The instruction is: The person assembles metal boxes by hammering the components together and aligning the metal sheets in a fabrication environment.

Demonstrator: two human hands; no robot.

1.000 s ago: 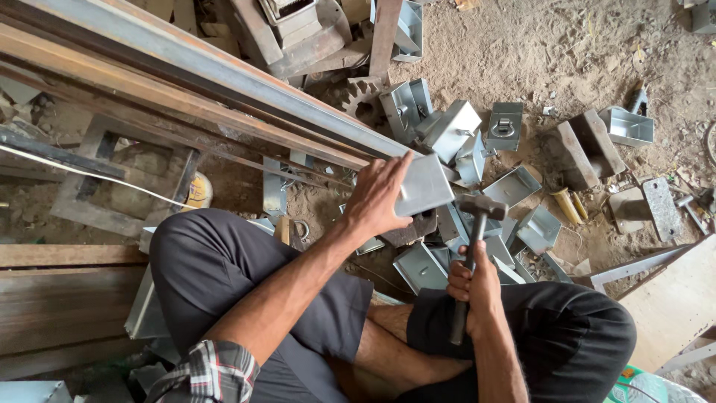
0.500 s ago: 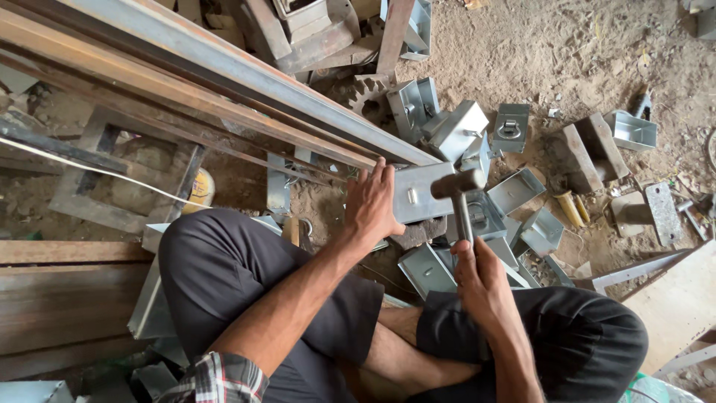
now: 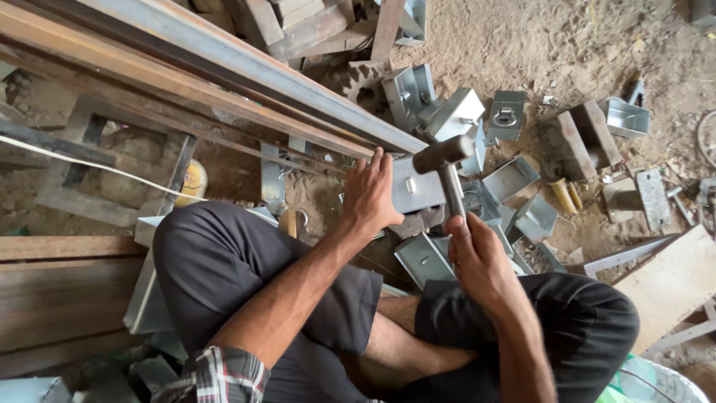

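Note:
My right hand (image 3: 477, 257) grips the metal handle of a hammer (image 3: 444, 160), whose dark head is raised just above a flat grey metal plate (image 3: 418, 190). My left hand (image 3: 369, 195) presses down on the left end of that plate, fingers spread along it. The plate rests on a dark block in front of my crossed legs in dark trousers. The part of the plate under my palm is hidden.
Several bent grey metal boxes and brackets (image 3: 511, 179) lie scattered on the sandy ground to the right. A long steel channel (image 3: 246, 71) runs diagonally across the top left. Wooden planks (image 3: 60, 291) lie at the left, a board (image 3: 671, 280) at the right.
The hammer has swung up from low beside the plate to raised over it. My left hand has stayed on the plate. The camera has shifted slightly.

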